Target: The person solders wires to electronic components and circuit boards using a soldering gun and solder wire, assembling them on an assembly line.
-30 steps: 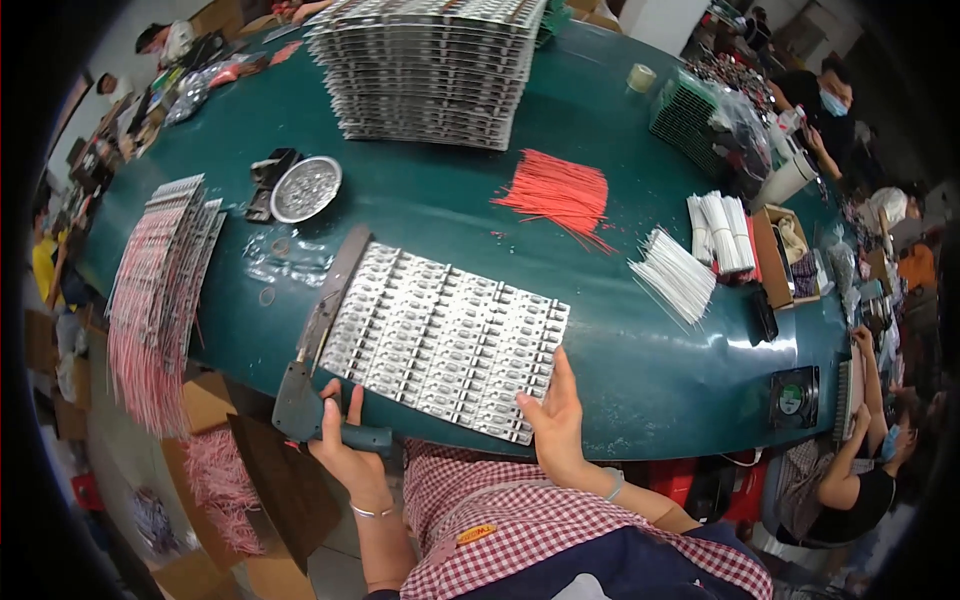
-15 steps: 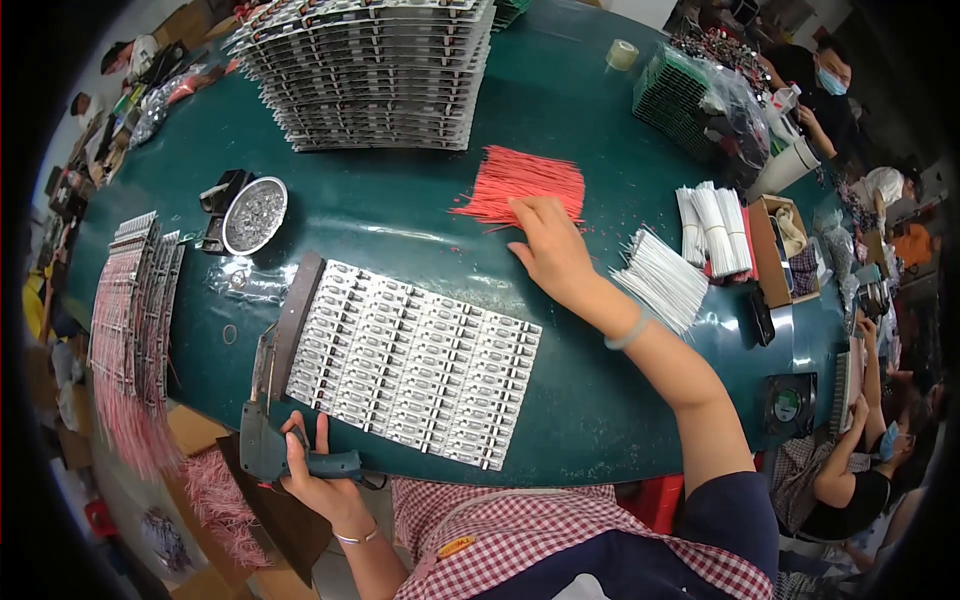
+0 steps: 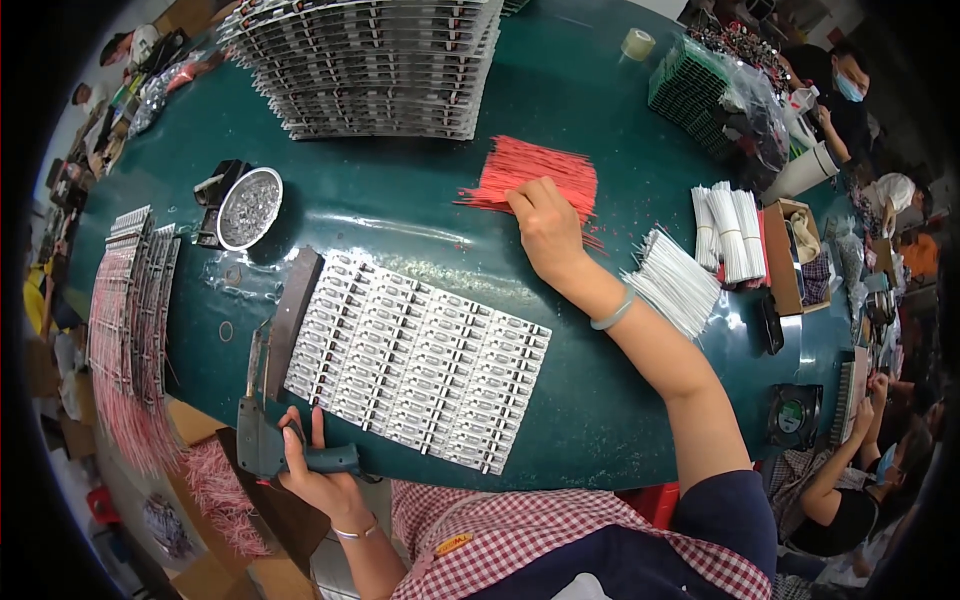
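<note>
My left hand (image 3: 328,488) grips the handle of a dark green soldering gun (image 3: 262,440) at the near left edge of the table. Its metal tip points away from me, beside a dark grey bar (image 3: 292,325). To the right of the bar lies a panel of small white circuit boards (image 3: 420,365), flat and slightly slanted. Farther off, my right hand (image 3: 552,238) is closed, fingertips pinching at the near edge of a pile of red wires (image 3: 540,165). How many wires it has is hidden. Loose white wires (image 3: 678,285) lie right of that wrist.
A tall stack of board panels (image 3: 370,75) stands at the back. Left are a metal bowl (image 3: 250,208) of small bits and wired panels (image 3: 130,310) overhanging the edge. Bundled white wires (image 3: 728,235), an open box (image 3: 795,255) and a small fan (image 3: 795,415) sit right. Co-workers sit beyond.
My right hand's fingers have drawn together on the red wires, and a few wires now stick out beside the hand. The left hand keeps its hold on the soldering gun. The view has shifted slightly.
</note>
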Demonstrator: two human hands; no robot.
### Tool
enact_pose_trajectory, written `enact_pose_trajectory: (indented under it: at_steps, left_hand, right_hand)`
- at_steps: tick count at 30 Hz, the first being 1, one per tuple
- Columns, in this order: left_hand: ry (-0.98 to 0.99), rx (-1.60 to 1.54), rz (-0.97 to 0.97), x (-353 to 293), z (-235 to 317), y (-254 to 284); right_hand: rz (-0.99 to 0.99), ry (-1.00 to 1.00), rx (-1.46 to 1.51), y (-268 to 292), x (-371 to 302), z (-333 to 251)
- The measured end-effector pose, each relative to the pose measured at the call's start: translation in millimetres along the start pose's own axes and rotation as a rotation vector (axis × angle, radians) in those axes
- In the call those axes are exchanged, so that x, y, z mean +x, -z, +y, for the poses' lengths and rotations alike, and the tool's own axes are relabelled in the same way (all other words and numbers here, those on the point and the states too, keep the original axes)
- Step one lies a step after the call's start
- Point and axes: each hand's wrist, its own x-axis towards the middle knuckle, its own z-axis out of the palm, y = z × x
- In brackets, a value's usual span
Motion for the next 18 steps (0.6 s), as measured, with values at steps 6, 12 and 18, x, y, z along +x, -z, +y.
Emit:
enact_pose_trajectory:
  at_steps: [6,12,18]
  left_hand:
    - [-0.011,-0.017,0.008,-0.2,-2.1,0.6]
    - [-0.045,0.008,0.009,-8.1,2.1,1.8]
    - [-0.072,0.023,-0.027,-16.1,5.1,5.0]
  right_hand:
    - [-0.009,0.071,0.006,12.3,11.2,1.7]
    - [-0.158,0.197,-0.067,29.9,30.4,5.8]
    - [-0.259,0.230,-0.050,33.5,32.2,14.0]
